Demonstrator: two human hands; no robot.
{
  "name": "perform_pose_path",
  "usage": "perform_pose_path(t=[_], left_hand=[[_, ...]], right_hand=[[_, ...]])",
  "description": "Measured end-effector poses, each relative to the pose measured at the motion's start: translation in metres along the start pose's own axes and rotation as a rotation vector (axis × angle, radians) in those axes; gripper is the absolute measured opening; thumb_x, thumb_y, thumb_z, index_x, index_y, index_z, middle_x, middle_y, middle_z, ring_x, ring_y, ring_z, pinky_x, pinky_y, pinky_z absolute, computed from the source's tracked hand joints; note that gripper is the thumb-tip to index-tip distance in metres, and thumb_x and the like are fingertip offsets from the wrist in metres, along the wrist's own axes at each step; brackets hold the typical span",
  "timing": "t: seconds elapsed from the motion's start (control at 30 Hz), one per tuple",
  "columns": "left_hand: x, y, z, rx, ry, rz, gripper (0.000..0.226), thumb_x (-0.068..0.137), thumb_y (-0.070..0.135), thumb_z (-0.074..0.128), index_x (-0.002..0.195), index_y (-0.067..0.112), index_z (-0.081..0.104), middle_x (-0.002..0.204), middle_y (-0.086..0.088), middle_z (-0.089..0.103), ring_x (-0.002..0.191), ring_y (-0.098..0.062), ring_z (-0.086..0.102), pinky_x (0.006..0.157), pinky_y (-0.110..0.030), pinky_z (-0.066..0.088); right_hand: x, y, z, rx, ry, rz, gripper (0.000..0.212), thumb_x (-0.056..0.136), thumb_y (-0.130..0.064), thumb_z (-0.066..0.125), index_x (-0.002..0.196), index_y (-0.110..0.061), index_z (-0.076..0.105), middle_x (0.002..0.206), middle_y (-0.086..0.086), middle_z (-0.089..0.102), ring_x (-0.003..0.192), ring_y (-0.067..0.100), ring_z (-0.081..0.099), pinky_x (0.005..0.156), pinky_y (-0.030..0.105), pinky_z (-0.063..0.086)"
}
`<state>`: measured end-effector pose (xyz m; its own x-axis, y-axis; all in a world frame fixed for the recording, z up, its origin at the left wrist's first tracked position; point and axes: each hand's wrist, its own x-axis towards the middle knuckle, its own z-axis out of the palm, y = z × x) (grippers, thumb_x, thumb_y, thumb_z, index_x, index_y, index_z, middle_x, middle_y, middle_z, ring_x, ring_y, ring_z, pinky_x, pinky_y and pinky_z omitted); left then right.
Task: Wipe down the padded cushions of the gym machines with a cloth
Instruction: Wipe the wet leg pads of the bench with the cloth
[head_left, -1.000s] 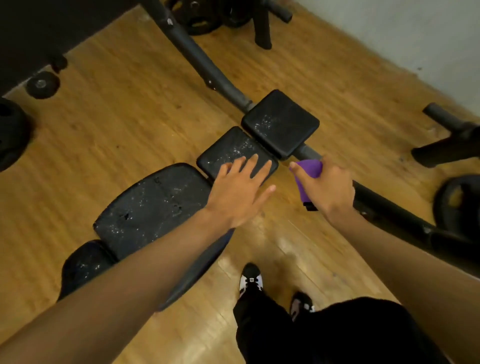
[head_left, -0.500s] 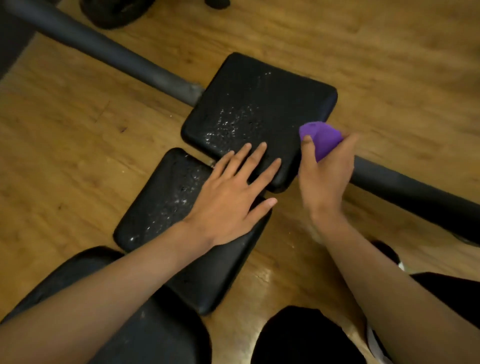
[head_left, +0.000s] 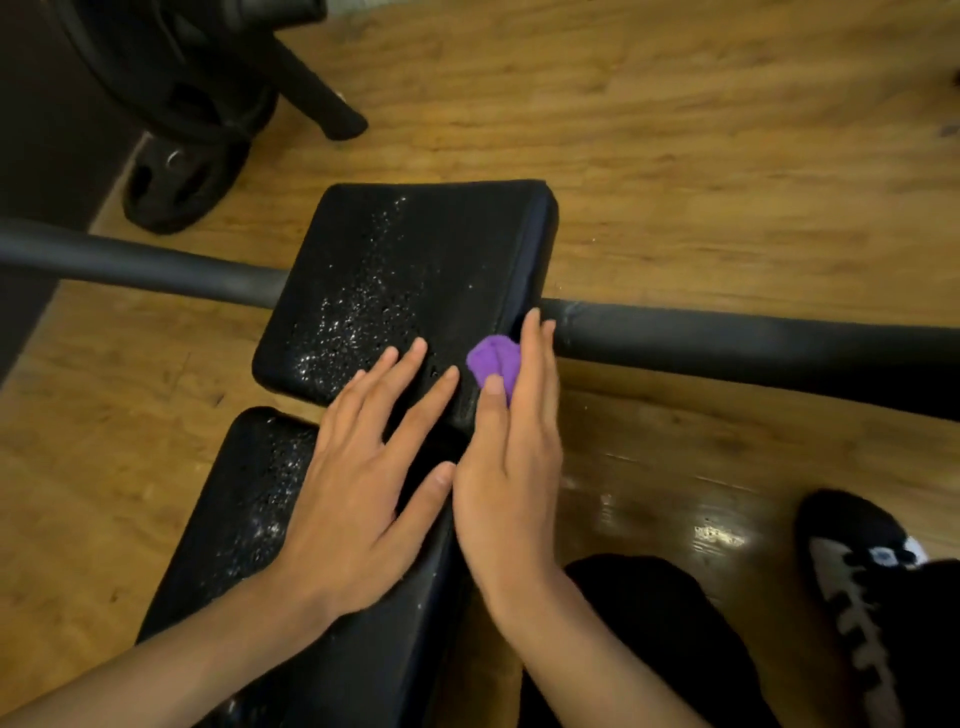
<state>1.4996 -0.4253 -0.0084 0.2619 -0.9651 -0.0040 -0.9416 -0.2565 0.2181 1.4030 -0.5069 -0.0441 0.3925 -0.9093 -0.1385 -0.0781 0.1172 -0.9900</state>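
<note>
A: While the left hand (head_left: 358, 499) lies flat, fingers spread, across near cushion (head_left: 249, 519) and far cushion (head_left: 415, 260), where is the cloth (head_left: 493, 358)?
B: Far cushion corner: right hand (head_left: 511, 467) pinches it, thumb against joined fingers.

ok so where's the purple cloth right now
In the head view the small purple cloth is mid-frame, held by the right hand against the near right edge of the farther square black padded cushion, beside the left hand.

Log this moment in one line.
step: wipe | right hand: pinches purple cloth against square black padded cushion | left hand: flat on nearer black cushion | shiny specks: both cushions
</note>
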Motion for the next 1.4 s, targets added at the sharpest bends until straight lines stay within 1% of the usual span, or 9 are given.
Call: perform_pose_path(t=[0.13,0.23,0.37,0.57,0.7,0.87,1.07,1.3,1.4], left_hand=[[0.001,0.003,-0.002,-0.020,0.007,-0.015,0.057,0.108,0.041,0.036,0.161,0.022,0.036,0.172,-0.001,0.023,0.160,-0.022,0.016,0.128,-0.049,0.013],[0.002,0.002,-0.002,-0.009,0.005,-0.037,0.056,0.106,0.038,0.041,0.160,0.021,0.038,0.171,-0.001,0.024,0.160,-0.023,0.017,0.128,-0.049,0.014],[0.002,0.002,-0.002,-0.026,0.005,-0.035,0.056,0.107,0.038,0.041,0.159,0.020,0.039,0.170,-0.001,0.026,0.159,-0.023,0.018,0.126,-0.053,0.019],[0.002,0.000,0.000,-0.030,0.025,-0.044,0.055,0.106,0.031,0.043,0.159,0.023,0.039,0.170,0.000,0.027,0.159,-0.022,0.018,0.122,-0.059,0.024],[0.002,0.002,0.000,-0.021,0.037,-0.064,0.055,0.105,0.034,0.043,0.158,0.020,0.043,0.168,-0.002,0.030,0.157,-0.023,0.023,0.121,-0.060,0.026],[0.003,0.005,-0.001,-0.008,0.025,-0.078,0.059,0.101,0.038,0.047,0.157,0.018,0.044,0.167,-0.004,0.031,0.156,-0.026,0.026,0.119,-0.062,0.028],[0.002,0.004,-0.001,-0.003,0.026,-0.086,0.060,0.101,0.040,0.046,0.157,0.020,0.043,0.167,-0.003,0.031,0.156,-0.025,0.027,0.118,-0.061,0.029],[0.003,0.005,-0.001,0.008,0.050,-0.094,0.059,0.102,0.041,0.045,0.157,0.018,0.044,0.166,-0.004,0.032,0.154,-0.025,0.029,0.118,-0.060,0.029],[0.002,0.006,-0.002,0.014,0.062,-0.111,0.060,0.102,0.043,0.045,0.157,0.019,0.044,0.166,-0.003,0.032,0.153,-0.026,0.031,0.117,-0.059,0.030]], right_hand=[[0.037,-0.004,-0.007,0.041,-0.035,0.032,0.057,0.108,-0.043,0.023,0.162,-0.034,0.009,0.171,-0.010,0.006,0.155,0.001,0.004,0.125,0.021,0.009],[0.119,-0.013,-0.008,0.076,-0.009,0.106,0.055,0.112,-0.041,0.024,0.164,-0.032,0.008,0.169,-0.004,0.021,0.154,0.015,0.022,0.125,0.035,0.019],[0.133,-0.016,0.001,0.130,0.138,0.108,0.054,0.112,-0.037,0.030,0.162,-0.022,0.020,0.152,-0.006,0.047,0.135,0.016,0.047,0.104,0.022,0.032],[0.008,-0.003,0.005,0.150,0.065,0.067,0.054,0.108,-0.044,0.025,0.160,-0.035,0.015,0.169,-0.016,0.014,0.153,-0.005,0.010,0.124,0.018,0.011],[0.105,-0.007,0.000,0.079,0.106,0.015,0.054,0.112,-0.033,0.029,0.162,-0.016,0.022,0.168,0.002,0.024,0.155,0.012,0.020,0.124,0.023,0.013],[0.151,-0.009,-0.006,0.202,0.093,0.076,0.050,0.111,-0.035,0.034,0.158,-0.016,0.033,0.146,-0.003,0.054,0.139,0.015,0.045,0.108,0.021,0.033],[-0.020,0.002,0.006,0.188,0.091,0.041,0.054,0.108,-0.041,0.032,0.159,-0.029,0.020,0.167,-0.011,0.024,0.151,-0.004,0.019,0.117,0.008,0.018],[0.148,-0.018,-0.009,0.144,0.041,0.029,0.055,0.112,-0.028,0.034,0.163,-0.021,0.017,0.168,-0.003,0.024,0.151,0.009,0.025,0.112,0.016,0.023],[0.133,-0.020,-0.005,0.163,0.074,-0.018,0.052,0.110,-0.030,0.035,0.161,-0.021,0.027,0.168,-0.003,0.026,0.152,0.009,0.023,0.116,0.018,0.022]])
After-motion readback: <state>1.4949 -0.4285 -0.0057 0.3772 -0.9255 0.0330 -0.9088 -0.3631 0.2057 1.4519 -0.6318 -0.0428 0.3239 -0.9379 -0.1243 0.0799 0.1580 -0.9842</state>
